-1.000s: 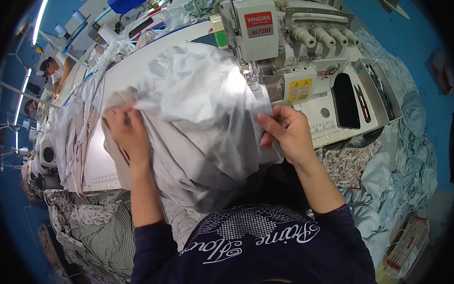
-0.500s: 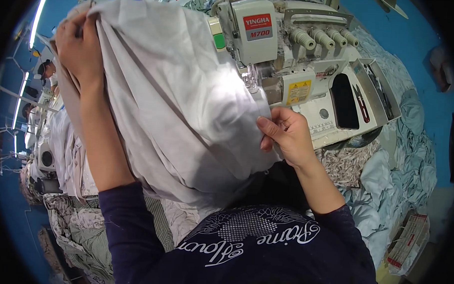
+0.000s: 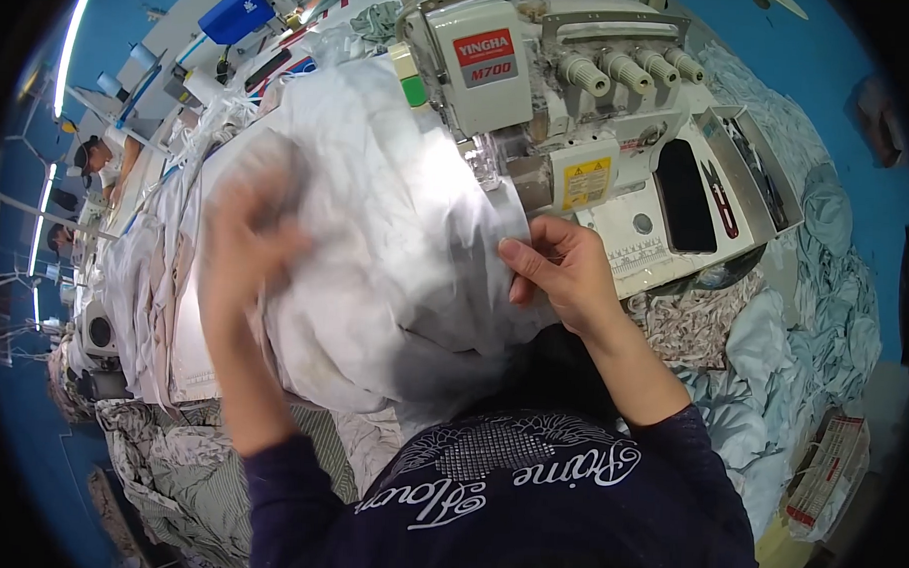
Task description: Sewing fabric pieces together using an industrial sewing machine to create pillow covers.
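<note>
head view: the left hand (image 3: pixel 251 242), blurred, has dropped from overhead onto the white fabric (image 3: pixel 375 261) on the table; its grip unclear. right hand (image 3: pixel 565 273) pinches the fabric's edge beside the sewing machine (image 3: pixel 551 97).

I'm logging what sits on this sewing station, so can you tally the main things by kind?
Sewing machine: 1
White fabric piece under the hands: 1
Tension knobs on the machine top: 3
Red-handled thread snips in the side tray: 1
Blue box at the far left: 1
Total: 7
</note>
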Demonstrator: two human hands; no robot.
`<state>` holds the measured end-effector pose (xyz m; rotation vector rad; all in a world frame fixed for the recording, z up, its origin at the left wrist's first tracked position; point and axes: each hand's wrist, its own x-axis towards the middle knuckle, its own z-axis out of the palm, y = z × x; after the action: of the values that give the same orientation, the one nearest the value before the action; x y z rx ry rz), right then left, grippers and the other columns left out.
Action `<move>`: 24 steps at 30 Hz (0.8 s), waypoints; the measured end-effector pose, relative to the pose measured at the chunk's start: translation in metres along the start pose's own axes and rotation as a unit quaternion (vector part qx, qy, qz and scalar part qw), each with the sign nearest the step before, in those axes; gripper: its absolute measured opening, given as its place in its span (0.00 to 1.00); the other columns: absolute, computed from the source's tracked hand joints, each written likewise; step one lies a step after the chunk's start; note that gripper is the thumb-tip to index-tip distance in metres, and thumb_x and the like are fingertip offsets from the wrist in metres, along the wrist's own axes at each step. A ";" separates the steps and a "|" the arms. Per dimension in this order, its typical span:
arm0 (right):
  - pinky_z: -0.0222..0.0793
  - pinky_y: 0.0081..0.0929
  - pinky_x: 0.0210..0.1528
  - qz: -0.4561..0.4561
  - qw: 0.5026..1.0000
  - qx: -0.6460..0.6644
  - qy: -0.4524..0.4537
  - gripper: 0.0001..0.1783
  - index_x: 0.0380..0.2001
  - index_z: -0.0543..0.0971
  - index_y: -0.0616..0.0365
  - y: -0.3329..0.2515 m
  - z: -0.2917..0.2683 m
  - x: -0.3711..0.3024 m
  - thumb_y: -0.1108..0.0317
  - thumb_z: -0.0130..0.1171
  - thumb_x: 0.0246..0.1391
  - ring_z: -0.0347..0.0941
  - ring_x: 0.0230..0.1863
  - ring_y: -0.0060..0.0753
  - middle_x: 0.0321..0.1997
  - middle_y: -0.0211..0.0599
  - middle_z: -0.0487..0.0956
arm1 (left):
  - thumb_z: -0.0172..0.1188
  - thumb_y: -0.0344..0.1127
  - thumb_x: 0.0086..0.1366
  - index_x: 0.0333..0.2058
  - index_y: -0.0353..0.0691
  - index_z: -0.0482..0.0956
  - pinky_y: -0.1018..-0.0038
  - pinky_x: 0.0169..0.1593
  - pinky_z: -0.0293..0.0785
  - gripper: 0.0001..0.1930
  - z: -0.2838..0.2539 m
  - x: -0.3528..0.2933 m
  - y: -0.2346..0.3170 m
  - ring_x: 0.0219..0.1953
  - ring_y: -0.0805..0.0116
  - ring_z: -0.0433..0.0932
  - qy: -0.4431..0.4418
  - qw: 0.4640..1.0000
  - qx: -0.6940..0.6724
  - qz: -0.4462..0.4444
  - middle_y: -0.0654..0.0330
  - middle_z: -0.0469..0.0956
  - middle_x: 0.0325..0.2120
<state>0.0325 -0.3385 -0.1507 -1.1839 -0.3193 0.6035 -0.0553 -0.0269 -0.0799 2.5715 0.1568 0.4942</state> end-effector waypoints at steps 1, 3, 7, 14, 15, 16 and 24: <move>0.66 0.14 0.18 0.004 1.000 -0.002 -0.006 0.11 0.22 0.72 0.59 -0.001 0.003 0.000 0.67 0.61 0.51 0.70 0.15 0.17 0.17 0.28 0.73 | 0.71 0.34 0.41 0.45 0.39 0.76 0.70 0.45 0.68 0.28 0.023 -0.038 0.001 0.41 0.58 0.73 -0.005 0.985 0.147 0.088 0.54 0.75 0.39; 0.66 0.14 0.18 0.014 1.000 -0.002 -0.003 0.11 0.22 0.72 0.59 -0.002 0.005 0.000 0.67 0.61 0.52 0.69 0.15 0.17 0.17 0.28 0.73 | 0.67 0.30 0.45 0.39 0.38 0.77 0.69 0.42 0.66 0.19 0.071 -0.086 0.018 0.38 0.56 0.71 -0.007 0.991 0.112 -0.069 0.54 0.72 0.32; 0.65 0.14 0.18 0.010 1.000 0.001 -0.003 0.10 0.23 0.73 0.59 -0.004 0.005 -0.002 0.67 0.62 0.51 0.69 0.15 0.17 0.17 0.28 0.73 | 0.60 0.26 0.52 0.34 0.33 0.75 0.71 0.39 0.66 0.09 0.074 -0.088 -0.001 0.33 0.64 0.69 0.134 0.981 0.132 -0.044 0.58 0.69 0.27; 0.65 0.14 0.18 -0.010 1.000 0.003 -0.005 0.10 0.25 0.73 0.60 0.003 0.003 0.001 0.66 0.62 0.51 0.70 0.16 0.17 0.20 0.28 0.74 | 0.59 0.28 0.56 0.29 0.36 0.75 0.74 0.42 0.65 0.03 0.027 -0.012 -0.010 0.34 0.64 0.70 0.414 0.910 -0.003 -0.017 0.58 0.71 0.29; 0.66 0.14 0.18 -0.006 1.000 0.004 0.002 0.10 0.25 0.73 0.60 0.002 0.002 0.000 0.66 0.62 0.51 0.70 0.16 0.17 0.21 0.28 0.74 | 0.59 0.28 0.56 0.29 0.36 0.75 0.74 0.42 0.65 0.03 0.026 -0.001 -0.013 0.34 0.64 0.70 0.412 0.911 -0.008 -0.016 0.58 0.71 0.29; 0.66 0.15 0.18 -0.001 1.000 0.007 0.003 0.10 0.25 0.73 0.60 0.001 0.003 0.000 0.66 0.62 0.51 0.70 0.16 0.18 0.21 0.28 0.74 | 0.59 0.29 0.56 0.29 0.36 0.76 0.75 0.42 0.65 0.03 0.020 0.007 -0.014 0.35 0.65 0.70 0.415 0.910 0.002 0.013 0.59 0.72 0.28; 0.66 0.15 0.18 -0.011 1.000 0.004 -0.006 0.10 0.25 0.73 0.60 0.005 0.002 0.001 0.67 0.62 0.51 0.70 0.16 0.17 0.20 0.28 0.74 | 0.61 0.33 0.56 0.30 0.38 0.79 0.75 0.40 0.67 0.06 -0.006 0.062 -0.027 0.33 0.67 0.72 0.424 0.903 0.040 0.061 0.59 0.74 0.28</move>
<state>0.0312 -0.3355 -0.1545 -1.1683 -0.3383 0.5922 -0.0004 0.0116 -0.0694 2.2664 0.3149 1.6565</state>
